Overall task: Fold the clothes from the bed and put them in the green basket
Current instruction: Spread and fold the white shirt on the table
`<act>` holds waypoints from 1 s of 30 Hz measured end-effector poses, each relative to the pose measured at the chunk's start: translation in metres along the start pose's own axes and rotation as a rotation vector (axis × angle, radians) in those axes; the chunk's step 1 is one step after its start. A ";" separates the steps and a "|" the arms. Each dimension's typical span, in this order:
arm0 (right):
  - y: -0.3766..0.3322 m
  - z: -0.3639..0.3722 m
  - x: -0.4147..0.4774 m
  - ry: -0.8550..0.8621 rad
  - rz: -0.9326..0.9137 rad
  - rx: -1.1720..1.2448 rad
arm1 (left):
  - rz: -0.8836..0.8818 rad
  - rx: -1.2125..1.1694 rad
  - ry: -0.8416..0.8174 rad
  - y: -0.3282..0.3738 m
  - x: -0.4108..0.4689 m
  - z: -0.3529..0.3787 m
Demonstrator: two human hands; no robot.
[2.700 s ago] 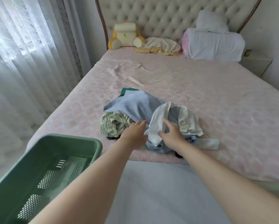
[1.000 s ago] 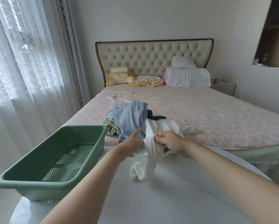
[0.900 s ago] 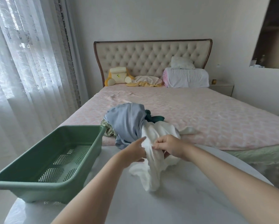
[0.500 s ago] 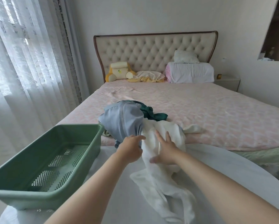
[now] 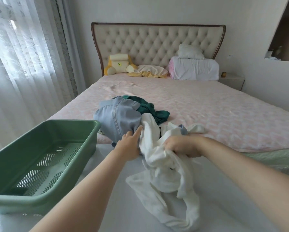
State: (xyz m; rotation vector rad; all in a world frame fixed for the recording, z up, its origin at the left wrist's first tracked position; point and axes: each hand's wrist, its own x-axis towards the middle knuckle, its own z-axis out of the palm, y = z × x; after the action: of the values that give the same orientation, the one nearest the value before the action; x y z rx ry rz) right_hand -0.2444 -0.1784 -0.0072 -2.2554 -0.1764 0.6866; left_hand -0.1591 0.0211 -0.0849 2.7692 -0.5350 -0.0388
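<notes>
The right hand [image 5: 182, 145] has its grip closed tight on a bunched fold of the white garment [image 5: 165, 180], fingers curled into the cloth. The garment spills from the foot edge of the bed [image 5: 215, 111] onto the white table [image 5: 122, 208], where most of it lies crumpled near the middle. The left hand [image 5: 129, 145] has a slack grip and holds nothing. Its fingers are stretched out, with the tips touching where the white garment meets the blue-grey garment [image 5: 118, 118]. That one is heaped at the bed's foot edge, with a dark green garment [image 5: 153, 111] just behind it. The green basket [image 5: 90, 139] sits at the table's left edge, beside the heap.
</notes>
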 end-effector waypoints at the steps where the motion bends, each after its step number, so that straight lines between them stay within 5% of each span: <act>1: 0.002 0.005 -0.004 -0.143 0.064 -0.025 | -0.006 0.017 0.012 0.002 -0.001 0.001; 3: 0.008 0.013 0.000 -0.146 0.015 -0.140 | -0.011 0.080 0.037 0.003 -0.003 0.002; 7: 0.025 0.020 0.027 0.540 -0.113 -0.435 | 0.015 0.159 0.086 -0.004 -0.005 0.002; 11: 0.059 0.039 0.048 0.278 0.206 -0.482 | 0.005 0.252 0.031 -0.015 -0.008 0.000; 14: 0.059 0.046 0.042 0.186 0.147 -0.506 | 0.007 0.231 -0.036 -0.025 0.001 0.001; 18: 0.033 0.039 0.027 -0.273 0.147 -0.324 | 0.086 0.327 -0.036 -0.031 0.012 0.009; 20: 0.027 0.028 0.040 -0.129 0.106 -0.326 | 0.119 0.403 0.005 -0.032 0.016 0.012; 23: 0.033 0.011 0.078 0.530 -0.051 -0.297 | 0.167 0.629 0.215 -0.038 0.020 0.016; 24: 0.039 0.006 0.092 0.632 -0.081 -0.367 | 0.147 0.678 0.293 -0.041 0.022 0.015; 30: 0.072 -0.001 0.145 0.165 0.214 -0.529 | -0.059 0.467 0.298 -0.064 0.061 0.013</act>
State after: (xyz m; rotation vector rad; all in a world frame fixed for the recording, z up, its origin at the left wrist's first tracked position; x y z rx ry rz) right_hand -0.1267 -0.1827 -0.1190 -2.8580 -0.0359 0.6096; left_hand -0.0804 0.0513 -0.1150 3.1521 -0.4240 0.5431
